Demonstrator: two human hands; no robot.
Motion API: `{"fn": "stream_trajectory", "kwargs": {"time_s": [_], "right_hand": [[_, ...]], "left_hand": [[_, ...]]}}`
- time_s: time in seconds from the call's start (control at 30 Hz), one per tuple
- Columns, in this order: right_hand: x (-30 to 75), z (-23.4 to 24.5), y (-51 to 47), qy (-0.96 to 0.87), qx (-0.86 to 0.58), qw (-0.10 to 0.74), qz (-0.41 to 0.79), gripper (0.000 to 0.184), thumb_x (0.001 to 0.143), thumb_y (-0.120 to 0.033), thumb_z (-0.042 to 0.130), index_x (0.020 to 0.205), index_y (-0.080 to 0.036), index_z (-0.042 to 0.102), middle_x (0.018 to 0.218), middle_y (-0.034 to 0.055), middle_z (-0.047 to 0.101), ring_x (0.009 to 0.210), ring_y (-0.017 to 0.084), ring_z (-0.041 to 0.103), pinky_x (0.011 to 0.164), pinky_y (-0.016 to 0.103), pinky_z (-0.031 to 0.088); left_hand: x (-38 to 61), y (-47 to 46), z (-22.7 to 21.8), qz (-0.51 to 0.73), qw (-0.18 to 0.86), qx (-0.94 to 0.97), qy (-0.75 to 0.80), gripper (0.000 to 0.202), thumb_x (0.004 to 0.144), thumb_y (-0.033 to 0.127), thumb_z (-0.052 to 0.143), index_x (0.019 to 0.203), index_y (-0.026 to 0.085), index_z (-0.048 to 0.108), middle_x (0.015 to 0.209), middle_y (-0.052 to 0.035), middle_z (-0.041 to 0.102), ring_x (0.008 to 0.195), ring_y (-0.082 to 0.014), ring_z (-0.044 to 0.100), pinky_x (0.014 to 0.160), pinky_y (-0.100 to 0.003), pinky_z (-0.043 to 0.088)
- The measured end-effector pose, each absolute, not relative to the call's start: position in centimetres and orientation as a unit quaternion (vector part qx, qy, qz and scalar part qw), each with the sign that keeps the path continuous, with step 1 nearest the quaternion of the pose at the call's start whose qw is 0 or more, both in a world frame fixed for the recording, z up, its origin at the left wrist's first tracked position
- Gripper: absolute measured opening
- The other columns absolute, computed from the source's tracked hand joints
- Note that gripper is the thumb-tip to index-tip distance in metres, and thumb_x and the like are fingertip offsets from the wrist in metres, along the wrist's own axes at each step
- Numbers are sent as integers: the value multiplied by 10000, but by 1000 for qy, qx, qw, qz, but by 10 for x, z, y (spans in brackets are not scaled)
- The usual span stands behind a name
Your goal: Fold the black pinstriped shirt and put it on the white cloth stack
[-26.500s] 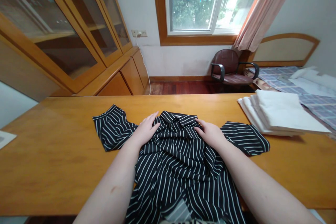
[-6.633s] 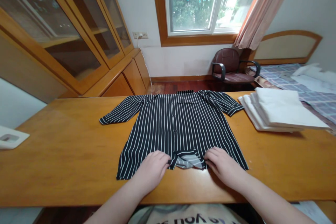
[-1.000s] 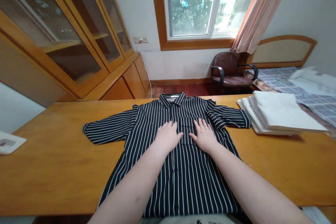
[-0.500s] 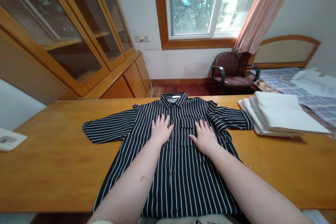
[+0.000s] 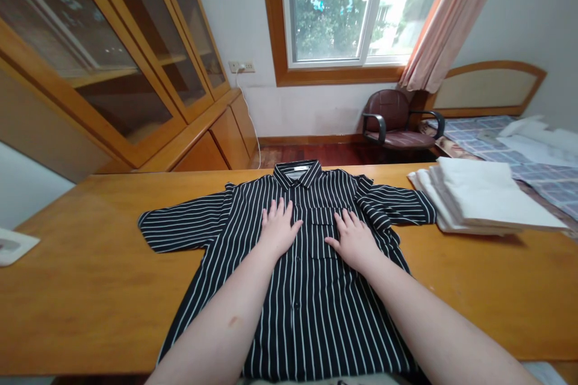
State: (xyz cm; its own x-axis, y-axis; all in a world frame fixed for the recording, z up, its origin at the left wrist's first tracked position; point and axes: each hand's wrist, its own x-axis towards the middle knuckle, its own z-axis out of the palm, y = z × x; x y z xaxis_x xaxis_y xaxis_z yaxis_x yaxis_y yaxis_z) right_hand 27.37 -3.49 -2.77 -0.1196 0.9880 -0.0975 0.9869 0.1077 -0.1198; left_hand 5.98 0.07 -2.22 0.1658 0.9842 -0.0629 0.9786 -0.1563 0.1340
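Resting left hand [image 5: 277, 232] and right hand [image 5: 356, 243] on a shirt [image 5: 313, 307], face up on the table [image 5: 90, 283], with fingers [image 5: 281, 207] spread, pinching nothing. Looks light, soft, hard to break. Best held by both shoulders [image 5: 246, 191].

Bright window [image 5: 329, 30] — pink curtain [image 5: 456, 24], maroon armchair [image 5: 391, 114]

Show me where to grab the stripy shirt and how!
Probably pinch the stripy shirt at both shoulders, either side of the collar, from above. It lies mostly flat, front up, with collar at the far edge of the table and sleeves spread, so the shoulders show.
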Motion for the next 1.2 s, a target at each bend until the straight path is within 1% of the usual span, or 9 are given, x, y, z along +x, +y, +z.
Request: {"fn": "stream_trajectory", "kwargs": {"time_s": [0.13,0.27,0.37,0.47,0.67,0.8,0.93,1.0,1.2], "right_hand": [[277,-12,-30,-744,-663,41,73,650,888,-575,340,1333,-123,479,1419,166,408,1279,301,384,1020,411,311],[312,13,-19,-646,-755,110,4,504,927,-452,293,1203,-136,573,1218,181,562,1084,300,542,913,414,399],[356,18,-11,-509,-852,118,-25,501,905,-416,327,1198,-80,559,1158,234,563,1034,359,557,833,470,434],[393,8,-4,-433,-897,92,14,511,878,-377,361,1209,-28,536,1168,284,542,1057,403,537,810,516,433],[414,-7,7,-368,-924,85,64,515,810,-356,482,1183,-11,567,1131,342,549,1113,413,496,832,538,394],[409,3,7,-361,-924,104,73,429,779,-266,487,1146,-78,604,1119,260,593,1089,407,506,839,535,396],[393,16,-6,-466,-840,274,-51,398,832,-262,406,1158,-111,579,1113,181,600,1073,300,527,901,429,413],[382,18,-13,-542,-769,326,-87,396,865,-275,372,1170,-120,572,1141,159,586,1115,259,506,955,382,391],[339,10,-22,-773,-574,264,51,431,820,-188,431,1222,-253,575,1214,47,585,1144,203,509,997,352,399]], "left_hand": [[66,-5,-15,2,119,848,516,622,896,573,304,1463,347,183,1557,9,86,1422,-256,12,1129,-513,45],[66,-3,-18,-16,151,846,511,628,894,578,310,1464,356,165,1554,3,101,1420,-269,38,1120,-537,53],[64,-1,-20,-10,152,847,509,627,895,580,303,1464,353,168,1552,-2,115,1419,-266,51,1123,-525,55],[64,-1,-20,-6,149,845,513,627,893,577,313,1462,355,173,1550,-2,129,1419,-266,54,1122,-527,55],[64,-2,-17,-9,154,844,514,624,895,573,313,1462,360,166,1551,7,121,1420,-256,49,1126,-521,53],[64,-1,-18,-8,156,845,512,627,892,583,307,1462,362,166,1552,6,111,1420,-254,50,1127,-518,54],[64,-1,-17,-9,156,844,513,627,892,586,304,1462,359,173,1550,2,121,1420,-255,51,1127,-519,51],[64,-1,-16,-13,157,843,514,633,890,585,310,1463,351,175,1550,-4,121,1420,-259,56,1126,-522,56],[65,-1,-16,-10,161,843,513,636,887,580,316,1462,341,187,1552,1,117,1421,-258,44,1126,-522,44]]}}
